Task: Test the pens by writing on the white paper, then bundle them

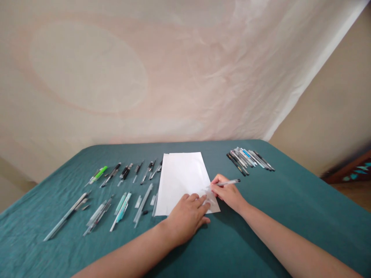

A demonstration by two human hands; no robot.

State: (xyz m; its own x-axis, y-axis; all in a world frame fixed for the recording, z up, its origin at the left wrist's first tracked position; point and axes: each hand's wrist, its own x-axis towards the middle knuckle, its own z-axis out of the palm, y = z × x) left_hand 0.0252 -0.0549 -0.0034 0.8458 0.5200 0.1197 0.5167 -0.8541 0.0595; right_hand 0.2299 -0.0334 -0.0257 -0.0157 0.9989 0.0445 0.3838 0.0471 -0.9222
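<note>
Presently, the right hand is gripping a clear, dark-ended pen at the right edge of the white paper, while the left hand is lying flat, fingers spread, across its lower part. Whatever is showing near the fingertips is perhaps writing, too blurred to read. On the green-covered counter, slim pens and pen parts are lying in small groups leftward; a bundle of pens is resting beyond the right hand.

Soft light; faint shadows on cloth; left-side pens blurred.
</note>
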